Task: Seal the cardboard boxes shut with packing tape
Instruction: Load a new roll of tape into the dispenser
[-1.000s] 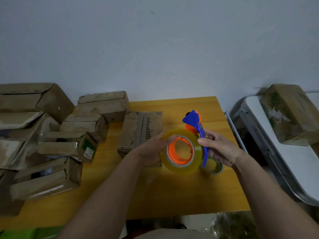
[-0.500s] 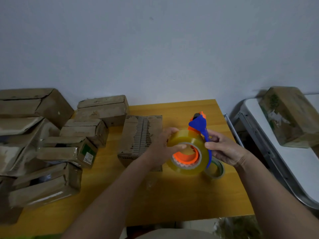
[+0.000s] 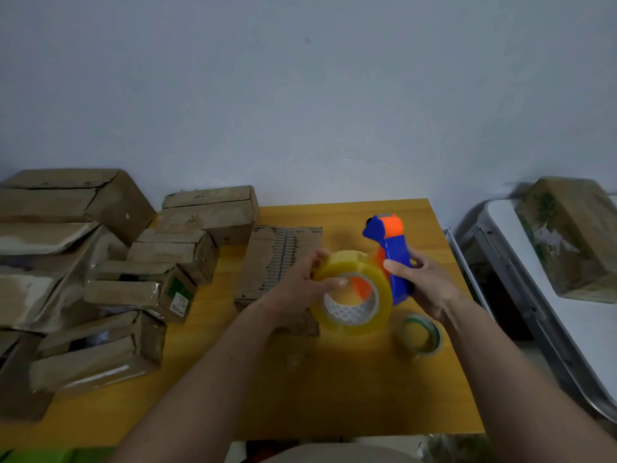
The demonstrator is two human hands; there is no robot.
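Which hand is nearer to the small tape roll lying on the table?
The right hand. It holds the blue dispenser just above and behind the small tape roll. The left hand is farther to the left, gripping the big yellow tape roll.

On your desk (image 3: 334,396), boxes (image 3: 140,289) crowd the left; a flattened carton (image 3: 277,259) lies at centre, a spare tape roll (image 3: 421,334) near right. Another box (image 3: 567,232) sits far right.
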